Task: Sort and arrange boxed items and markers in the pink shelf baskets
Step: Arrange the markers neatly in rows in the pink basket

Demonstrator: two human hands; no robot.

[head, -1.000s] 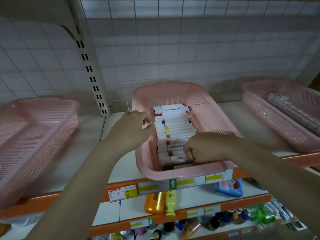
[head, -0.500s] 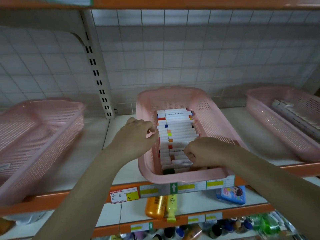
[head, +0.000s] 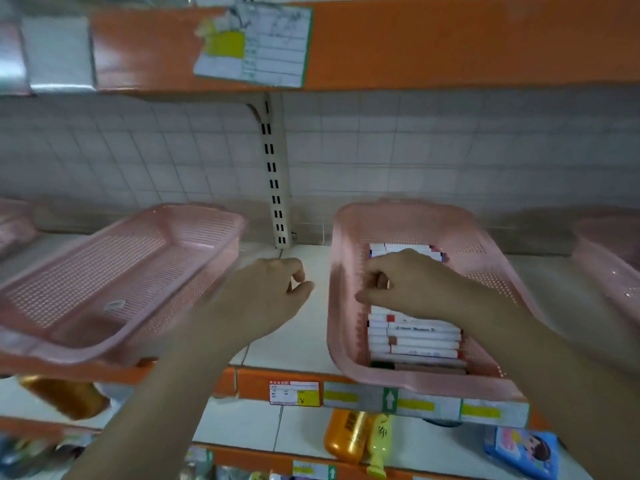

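The middle pink basket (head: 346,344) stands on the white shelf and holds a row of white markers (head: 415,341) with coloured caps, lying crosswise. My right hand (head: 412,285) is inside this basket, fingers curled down onto the markers at the middle of the row; it hides the ones beneath it. Over the bare shelf, just left of the basket's left wall, my left hand (head: 270,296) hovers with loosely curled fingers and holds nothing. A second pink basket (head: 52,348) stands tilted to the left with only a small scrap inside.
Another pink basket (head: 609,261) shows at the right edge. The orange upper shelf edge (head: 450,39) with a price card (head: 252,46) hangs overhead. A slotted post (head: 273,168) stands behind. Below lie an orange bottle (head: 346,434), a yellow tube (head: 379,441) and a blue pack (head: 523,448).
My left hand has let go of the middle basket's left rim and moved left over the shelf. My right hand has shifted from the near end toward the middle of the marker row. The view swung left.
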